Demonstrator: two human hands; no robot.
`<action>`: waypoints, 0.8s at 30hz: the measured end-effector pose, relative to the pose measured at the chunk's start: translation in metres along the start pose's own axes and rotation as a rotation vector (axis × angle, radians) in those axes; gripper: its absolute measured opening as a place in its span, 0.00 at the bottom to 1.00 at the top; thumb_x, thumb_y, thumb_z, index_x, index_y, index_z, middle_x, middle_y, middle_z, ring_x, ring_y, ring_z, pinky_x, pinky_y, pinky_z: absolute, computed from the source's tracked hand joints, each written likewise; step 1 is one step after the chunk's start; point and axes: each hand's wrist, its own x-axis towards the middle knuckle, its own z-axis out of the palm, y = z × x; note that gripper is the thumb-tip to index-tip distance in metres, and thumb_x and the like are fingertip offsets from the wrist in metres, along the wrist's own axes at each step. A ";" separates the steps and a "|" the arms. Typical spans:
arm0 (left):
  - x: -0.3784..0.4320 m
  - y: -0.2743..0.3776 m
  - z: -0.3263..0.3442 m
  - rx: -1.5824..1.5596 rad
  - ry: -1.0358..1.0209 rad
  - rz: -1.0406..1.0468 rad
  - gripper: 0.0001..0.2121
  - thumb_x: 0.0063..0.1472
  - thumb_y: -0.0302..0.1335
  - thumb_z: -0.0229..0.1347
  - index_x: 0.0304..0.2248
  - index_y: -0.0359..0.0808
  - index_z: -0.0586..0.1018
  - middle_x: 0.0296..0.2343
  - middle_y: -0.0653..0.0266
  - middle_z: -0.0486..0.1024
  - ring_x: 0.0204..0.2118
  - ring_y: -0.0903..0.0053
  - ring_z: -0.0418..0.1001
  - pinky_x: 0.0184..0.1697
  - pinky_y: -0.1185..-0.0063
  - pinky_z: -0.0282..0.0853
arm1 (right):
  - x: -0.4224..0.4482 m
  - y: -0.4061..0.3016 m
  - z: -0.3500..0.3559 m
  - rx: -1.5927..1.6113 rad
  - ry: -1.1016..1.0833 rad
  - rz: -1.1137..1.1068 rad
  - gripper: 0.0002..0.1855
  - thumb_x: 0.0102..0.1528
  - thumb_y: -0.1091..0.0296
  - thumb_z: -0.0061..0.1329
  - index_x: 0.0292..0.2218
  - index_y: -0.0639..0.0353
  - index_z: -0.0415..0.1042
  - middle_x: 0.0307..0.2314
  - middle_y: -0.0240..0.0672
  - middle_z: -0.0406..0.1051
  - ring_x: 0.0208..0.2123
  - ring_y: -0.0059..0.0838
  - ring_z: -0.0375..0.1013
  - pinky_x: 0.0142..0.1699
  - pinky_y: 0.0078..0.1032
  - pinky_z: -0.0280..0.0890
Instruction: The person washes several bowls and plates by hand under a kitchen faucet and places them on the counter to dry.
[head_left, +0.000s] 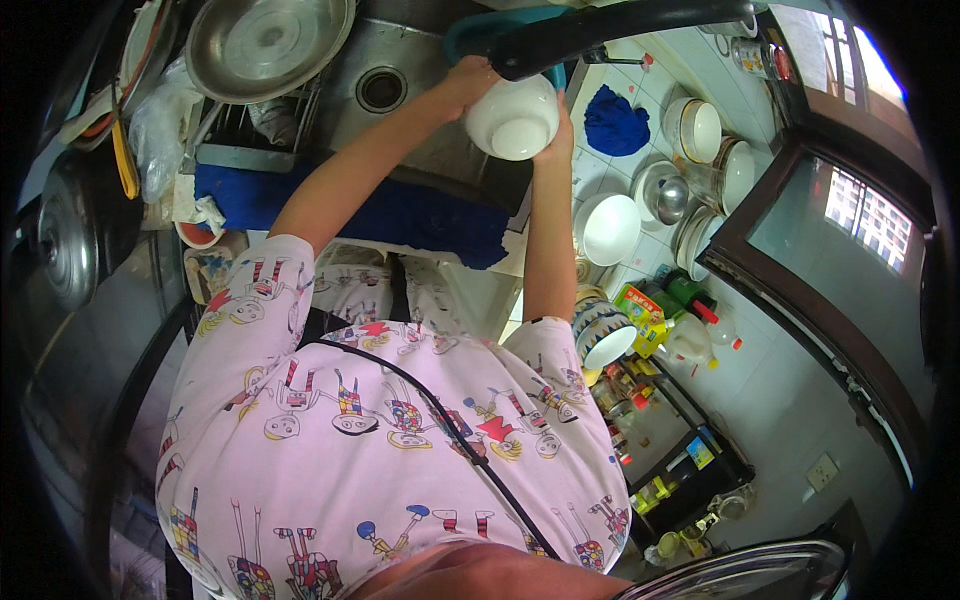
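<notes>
Both my hands hold a white bowl over the right side of a steel sink, its foot ring facing the camera. My left hand grips the bowl's upper left rim; its fingertips are partly hidden by a black bar across the view. My right hand lies along the bowl's right side, its fingers partly hidden. Behind the bowl is a teal basin, largely covered by the bowl and the bar. A blue cloth lies along the sink's near edge.
Left of the sink, a large steel basin rests above a metal rack. On the tiled counter at right are a crumpled blue cloth, a white bowl, stacked bowls, patterned bowls and bottles. A dark-framed window stands beyond.
</notes>
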 end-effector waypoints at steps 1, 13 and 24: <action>0.007 -0.012 -0.001 -0.034 0.041 0.025 0.10 0.45 0.31 0.47 0.26 0.32 0.69 0.23 0.65 0.67 0.23 0.82 0.65 0.24 0.84 0.61 | -0.003 0.002 -0.002 -0.040 0.020 -0.041 0.21 0.47 0.56 0.30 0.37 0.64 0.56 0.33 0.41 0.60 0.35 0.34 0.60 0.40 0.30 0.55; -0.030 0.006 -0.076 -0.725 0.522 0.024 0.16 0.50 0.34 0.31 0.32 0.34 0.65 0.30 0.61 0.65 0.33 0.71 0.63 0.37 0.76 0.59 | 0.047 0.083 0.069 0.024 0.057 0.099 0.20 0.47 0.54 0.29 0.36 0.58 0.57 0.35 0.34 0.59 0.38 0.31 0.58 0.42 0.29 0.53; -0.041 0.006 -0.053 -0.784 0.410 -0.069 0.19 0.51 0.41 0.30 0.37 0.37 0.62 0.36 0.62 0.61 0.37 0.71 0.59 0.42 0.77 0.53 | 0.022 0.067 0.076 -0.014 0.154 -0.184 0.24 0.46 0.52 0.31 0.37 0.65 0.55 0.32 0.37 0.61 0.35 0.32 0.61 0.40 0.29 0.56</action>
